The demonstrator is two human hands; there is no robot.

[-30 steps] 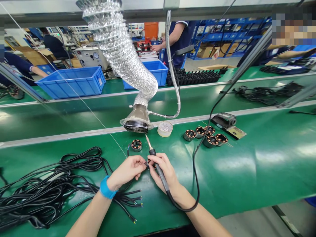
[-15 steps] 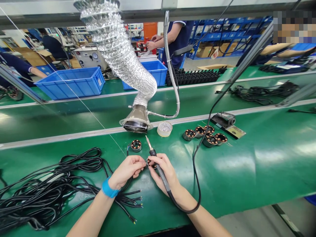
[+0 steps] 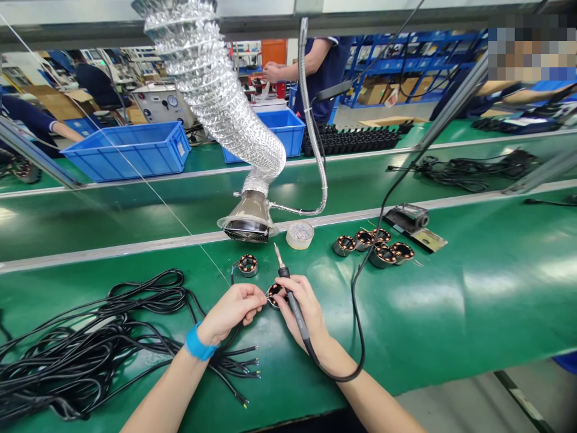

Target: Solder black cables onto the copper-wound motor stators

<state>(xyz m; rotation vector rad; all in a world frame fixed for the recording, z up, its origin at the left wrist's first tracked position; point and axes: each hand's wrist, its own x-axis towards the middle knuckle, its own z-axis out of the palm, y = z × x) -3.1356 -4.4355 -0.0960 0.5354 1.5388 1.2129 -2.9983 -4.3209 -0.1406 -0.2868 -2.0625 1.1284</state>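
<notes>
My left hand [image 3: 234, 308], with a blue band at the wrist, pinches a thin wire at the left edge of a copper-wound stator [image 3: 273, 293]. A black cable runs down from under this hand. In my right hand [image 3: 309, 310] lies a soldering iron [image 3: 297, 313], its tip pointing up and away, clear of the stator. The right thumb and fingertips also reach the stator's right side, partly covering it. Just beyond my hands sits another stator [image 3: 247, 265] with a cable attached on its left.
Black cables [image 3: 103, 343] with bared ends pile up at left. A fume hood [image 3: 250, 216] hangs ahead, beside a round tub [image 3: 300, 234]. Several stators [image 3: 383, 255] and an iron stand [image 3: 415, 225] are at right. The iron's cord loops across. Co-workers stand beyond.
My right hand has shifted slightly right and back from the stator, exposing more of it. The soldering iron's tip has moved right. My left hand keeps its pinch in place.
</notes>
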